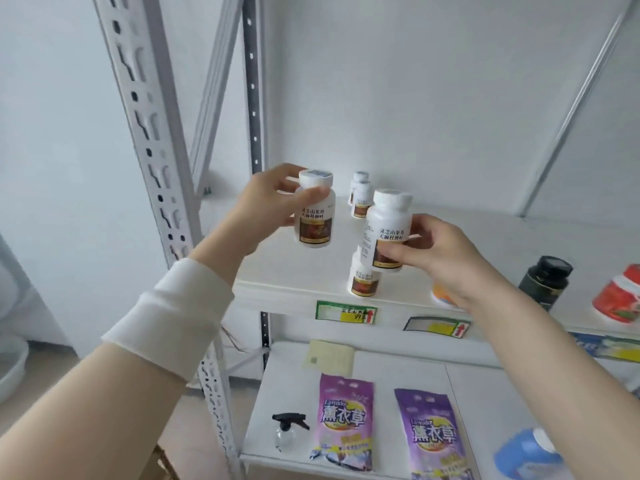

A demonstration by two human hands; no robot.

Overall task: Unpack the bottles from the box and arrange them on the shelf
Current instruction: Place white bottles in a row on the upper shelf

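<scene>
The left hand (pixel 273 199) curls thumb and fingers round the neck of the left bottle (pixel 314 216), and the right hand (pixel 443 252) pinches the lower body of the right bottle (pixel 388 226); both bottles are held above the shelf (pixel 294 271), caps up, long axes near vertical, labels toward the camera. Three more stand upright on the shelf, making five: a front bottle (pixel 363 280) just under the right bottle, and a middle bottle (pixel 362 202) and a back bottle (pixel 360 176) beyond the hands. Right of the right hand stand one black jar (pixel 545 282) and one red jar (pixel 620 296); below the hands lie two purple bags (pixel 346 417) (pixel 433 438) and one sprayer (pixel 289 431).
</scene>
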